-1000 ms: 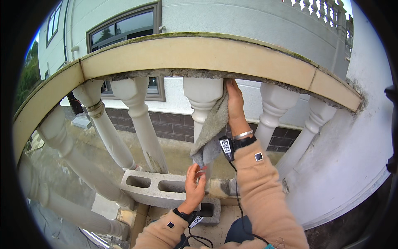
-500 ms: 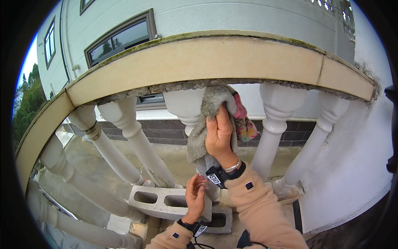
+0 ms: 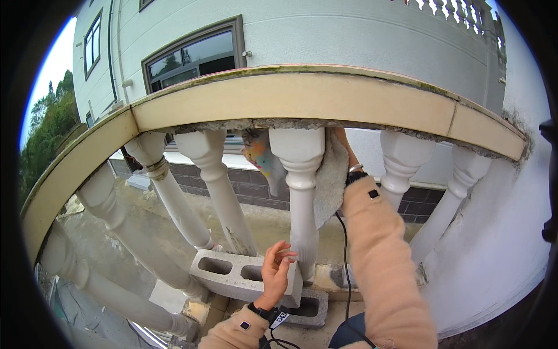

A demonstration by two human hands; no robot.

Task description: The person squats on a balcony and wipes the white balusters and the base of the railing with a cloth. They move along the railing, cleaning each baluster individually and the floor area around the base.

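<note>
A white baluster (image 3: 300,174) stands upright under the tiled railing in front of me. My right hand (image 3: 344,145) reaches past its right side, close under the railing, its fingers hidden behind the post and cloth. It has hold of a cloth (image 3: 331,180), whose grey fluffy part hangs right of the baluster. The colourful printed part of that cloth shows on the left side, so the cloth passes behind the post. My left hand (image 3: 276,270) is held open and empty, fingers loosely curved and apart, in front of a grey hollow concrete block (image 3: 226,278).
A tiled railing (image 3: 290,104) with mossy top edge curves across the view. More white balusters (image 3: 212,168) stand on both sides. A second hollow block (image 3: 308,308) lies low near the post's foot. A white wall (image 3: 494,244) closes the right. A dark cable (image 3: 347,256) hangs beside my right arm.
My right hand has gone from the front of the baluster round its right side to behind it, taking the cloth along. My left hand stays low and empty. The view has shifted slightly.
</note>
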